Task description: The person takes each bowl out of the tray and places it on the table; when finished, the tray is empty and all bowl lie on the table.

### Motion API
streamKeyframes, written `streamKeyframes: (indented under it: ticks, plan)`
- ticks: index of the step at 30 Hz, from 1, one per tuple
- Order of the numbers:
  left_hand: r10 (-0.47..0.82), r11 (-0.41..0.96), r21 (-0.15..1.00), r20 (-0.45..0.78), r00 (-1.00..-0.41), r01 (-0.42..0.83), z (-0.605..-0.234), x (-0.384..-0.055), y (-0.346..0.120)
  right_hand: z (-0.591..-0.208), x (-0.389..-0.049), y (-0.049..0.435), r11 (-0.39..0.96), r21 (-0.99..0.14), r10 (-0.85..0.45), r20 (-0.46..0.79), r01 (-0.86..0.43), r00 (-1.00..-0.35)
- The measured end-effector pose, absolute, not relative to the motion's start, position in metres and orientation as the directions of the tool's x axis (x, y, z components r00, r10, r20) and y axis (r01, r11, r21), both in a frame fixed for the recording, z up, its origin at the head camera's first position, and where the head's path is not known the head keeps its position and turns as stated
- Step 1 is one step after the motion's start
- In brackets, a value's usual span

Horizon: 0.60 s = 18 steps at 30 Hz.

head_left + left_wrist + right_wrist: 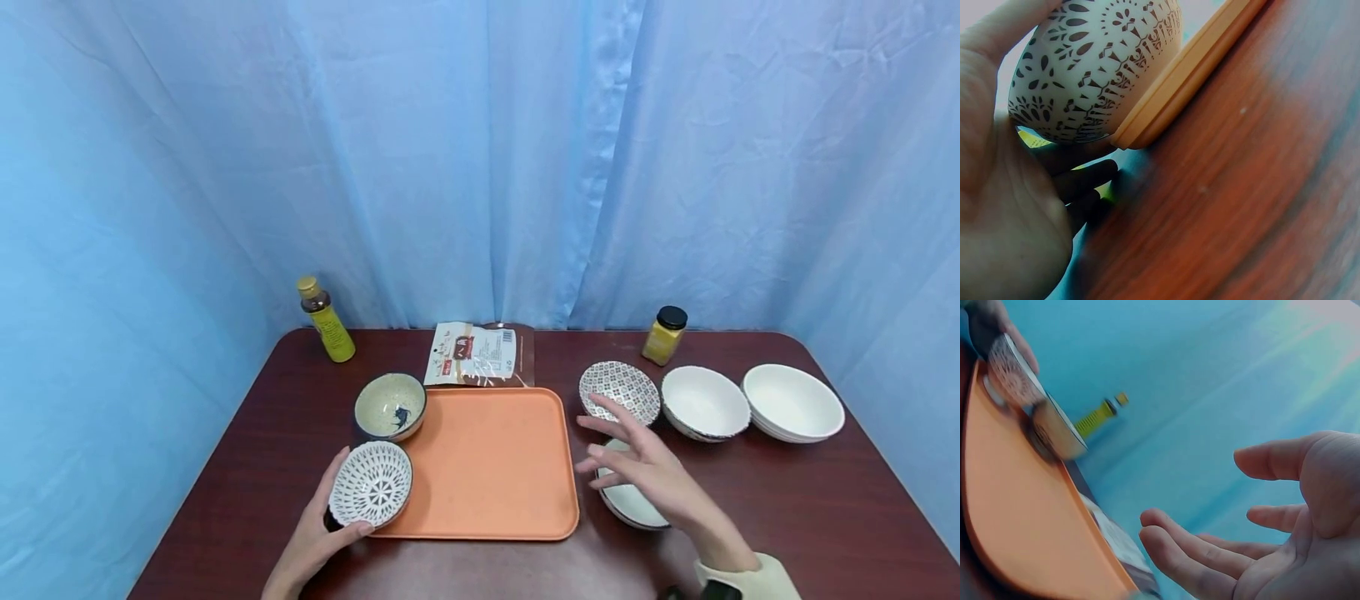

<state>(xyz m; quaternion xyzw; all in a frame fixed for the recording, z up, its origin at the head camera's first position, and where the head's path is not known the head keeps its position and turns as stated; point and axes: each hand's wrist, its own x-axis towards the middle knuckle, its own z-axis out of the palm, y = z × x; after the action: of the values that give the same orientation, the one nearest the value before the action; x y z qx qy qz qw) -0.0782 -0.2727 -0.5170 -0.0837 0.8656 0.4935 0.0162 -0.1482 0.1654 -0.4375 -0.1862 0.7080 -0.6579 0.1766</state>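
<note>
At the left end of the orange tray point(487, 467), my left hand point(313, 529) grips a white bowl with dark leaf-like marks point(372, 483), thumb on the near side and fingers round the far-left side. Its patterned outer wall point(1097, 69) fills the top of the left wrist view, beside the tray's rim. My right hand point(651, 471) hovers with spread fingers past the tray's right edge, holding nothing. Below it, partly covered, is a pale bowl point(632, 505). A bowl with a grey tile pattern point(618, 385) sits just beyond those fingertips.
Behind the held bowl stands a cream bowl with a blue figure point(386, 404), overlapping the tray's corner. Two white bowls point(705, 400), point(792, 402) are on the right. Along the back are a yellow-green bottle point(330, 329), a food packet point(480, 354) and a black-lidded jar point(664, 337).
</note>
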Motion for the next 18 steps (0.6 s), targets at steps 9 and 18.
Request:
streamKeyframes:
  ticks: [9, 18]
  plan:
    - [-0.119, 0.5, 0.853, -0.105, -0.987, -0.151, -0.517, -0.078, -0.274, -0.452, -0.158, 0.098, 0.012, -0.995, -0.599, -0.083, 0.095, -0.797]
    - [-0.12, 0.509, 0.848, -0.099, -0.988, -0.147, -0.516, -0.077, -0.273, -0.474, -0.171, 0.048, -0.006, -0.977, -0.602, -0.166, 0.212, -0.781]
